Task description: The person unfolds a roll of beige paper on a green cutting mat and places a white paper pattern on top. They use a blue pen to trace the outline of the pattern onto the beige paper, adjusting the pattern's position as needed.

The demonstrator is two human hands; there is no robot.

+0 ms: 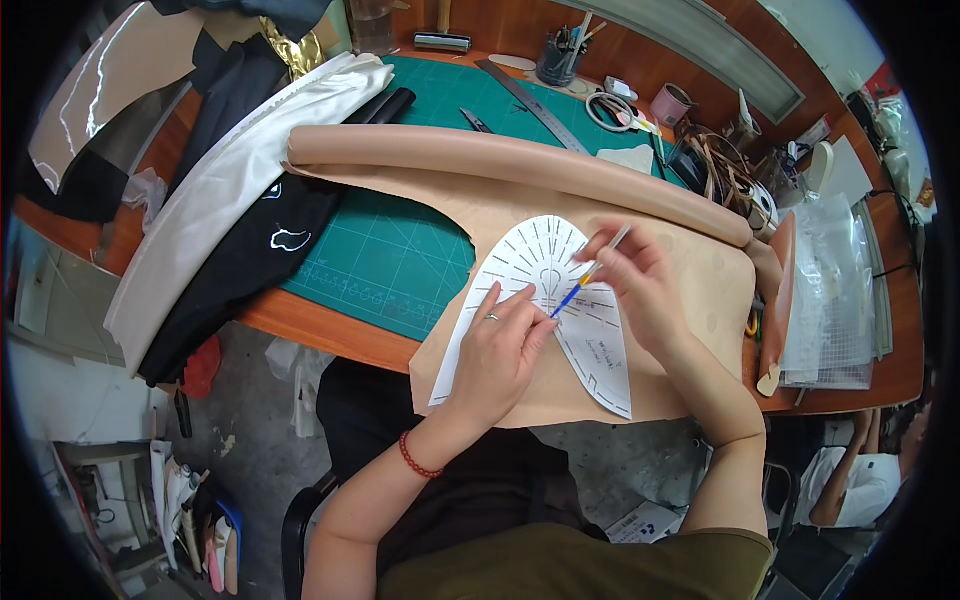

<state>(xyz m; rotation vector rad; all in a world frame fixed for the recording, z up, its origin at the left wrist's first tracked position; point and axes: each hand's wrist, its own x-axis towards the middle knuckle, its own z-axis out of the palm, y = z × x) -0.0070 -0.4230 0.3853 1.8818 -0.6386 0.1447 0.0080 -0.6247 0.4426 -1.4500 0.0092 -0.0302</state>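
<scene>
A white paper pattern (600,345), rounded at the top with printed dashes fanning round it, lies on a sheet of tan leather (690,300). My left hand (503,345) rests on the pattern's left half, its fingers stretched out and the thumb next to a blue tip. That tip belongs to a slim pen (572,296) with a yellow band and a pale upper end. Slightly smeared, my right hand (638,280) closes round the pen, tilting it down to the left. Whether the tip touches paper or thumb I cannot tell.
Behind the pattern the leather's far edge is a long roll (500,160). A green cutting mat (385,260) lies under it, with a metal ruler (535,108) farther back. White fabric (230,170) drapes at the left; clear plastic sheets (825,300) lie right. Another person (855,485) sits lower right.
</scene>
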